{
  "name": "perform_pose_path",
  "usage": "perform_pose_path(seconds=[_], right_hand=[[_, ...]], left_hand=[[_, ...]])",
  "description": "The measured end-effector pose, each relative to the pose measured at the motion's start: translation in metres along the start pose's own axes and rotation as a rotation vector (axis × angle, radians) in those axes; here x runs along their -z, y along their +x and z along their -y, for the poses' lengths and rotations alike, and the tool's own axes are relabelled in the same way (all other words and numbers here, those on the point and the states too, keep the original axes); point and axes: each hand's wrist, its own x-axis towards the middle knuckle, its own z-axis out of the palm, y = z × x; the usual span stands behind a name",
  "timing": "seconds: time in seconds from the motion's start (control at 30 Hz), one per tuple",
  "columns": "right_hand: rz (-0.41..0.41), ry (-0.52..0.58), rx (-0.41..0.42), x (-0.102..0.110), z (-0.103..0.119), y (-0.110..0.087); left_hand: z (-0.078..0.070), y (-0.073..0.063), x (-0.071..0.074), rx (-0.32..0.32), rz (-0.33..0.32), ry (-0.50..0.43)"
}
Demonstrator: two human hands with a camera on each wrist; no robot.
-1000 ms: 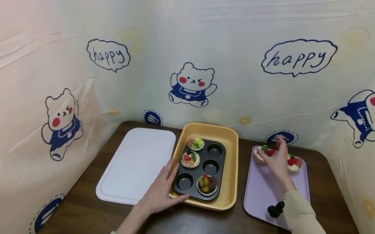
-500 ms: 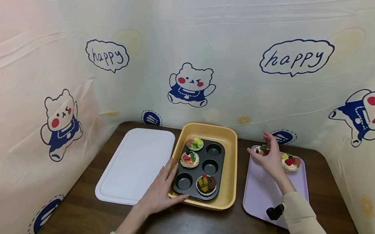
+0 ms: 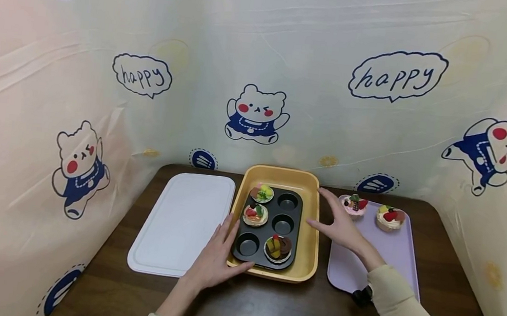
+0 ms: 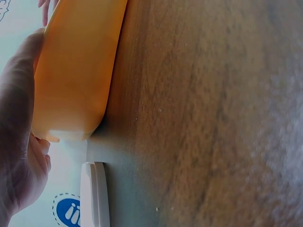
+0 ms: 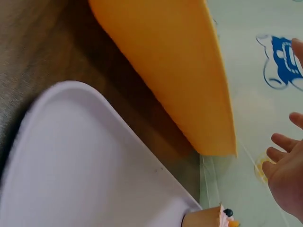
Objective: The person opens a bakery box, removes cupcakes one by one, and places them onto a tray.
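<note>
My left hand (image 3: 212, 259) rests on the near left corner of a yellow tray (image 3: 311, 236), its fingers spread along the left rim and its thumb along the front. Inside the tray lies a black muffin pan (image 3: 266, 231). Its cups hold a tart with green and yellow topping (image 3: 262, 193), a cream tart with fruit (image 3: 255, 215) and a chocolate tart (image 3: 278, 248); the other cups are bare. My right hand (image 3: 339, 226), fingers spread and holding nothing, hovers by the tray's right rim. A pink cream tart (image 3: 353, 206) and a strawberry cream tart (image 3: 389, 218) stand on the purple tray (image 3: 377, 258).
A white cutting board (image 3: 181, 225) lies left of the yellow tray. In the left wrist view the yellow tray's wall (image 4: 78, 71) rises above the wooden table (image 4: 189, 118). A printed curtain (image 3: 183, 120) hangs behind and at both sides of the table.
My right hand has left the pink cream tart at the purple tray's far left corner and moved left to the yellow tray's right rim. My left hand has stayed in place.
</note>
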Motion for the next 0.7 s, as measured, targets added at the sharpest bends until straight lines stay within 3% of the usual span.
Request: perform_pose_path(seconds=[0.2, 0.37, 0.7], right_hand=[[0.093, -0.150, 0.034, -0.011, 0.009, -0.004], [0.130, -0.205, 0.101, -0.020, 0.018, -0.007], [0.182, -0.294, 0.301, -0.040, 0.035, -0.007]], left_hand=[[0.001, 0.001, 0.000, 0.012, 0.008, -0.004], [0.001, 0.001, 0.000, 0.006, 0.000, -0.010], [0.001, 0.001, -0.002, -0.009, -0.028, -0.011]])
